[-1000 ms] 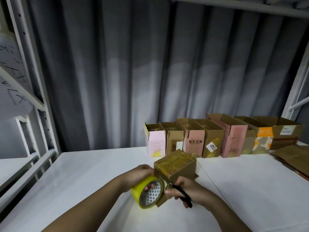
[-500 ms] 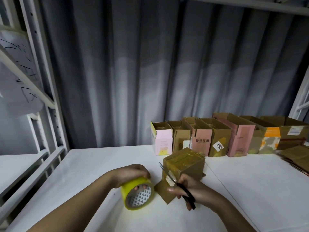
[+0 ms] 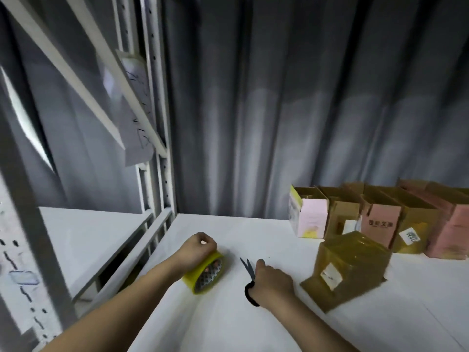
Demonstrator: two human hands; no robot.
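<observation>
So both hands are down on the white counter (image 3: 223, 323) here. The left hand (image 3: 200, 250) has its grip curled over the top of the yellow tape roll (image 3: 206, 274), which stands on its edge on the counter with the patterned core facing the camera. The right hand (image 3: 272, 283) has its grip closed on a pair of scissors (image 3: 248, 268). The fingers go through the black loops, and the blades are a little apart, pointing away and low over the counter. There's a bare gap between the roll and the scissors.

The taped box (image 3: 351, 265) sits just right of the right hand, not touched by anything. It's wrapped in shiny tape with a white label on the near face. A row of open boxes (image 3: 375, 219) lines the back by the curtain, and a metal rack (image 3: 157, 138) is on the left.

Handling-wise, I'd guess the roll is light and stiff but wants to roll off, being round and on its edge. Take it across the outer band like now, or hook fingers through the core, and mind the sticky loose end. The scissors are rigid and pointy, so hold them by the loops and keep the tips away from the other hand. The box looks light and probably a bit slick from all that tape, so I'd take it by opposite sides rather than the flap sticking out at the bottom
</observation>
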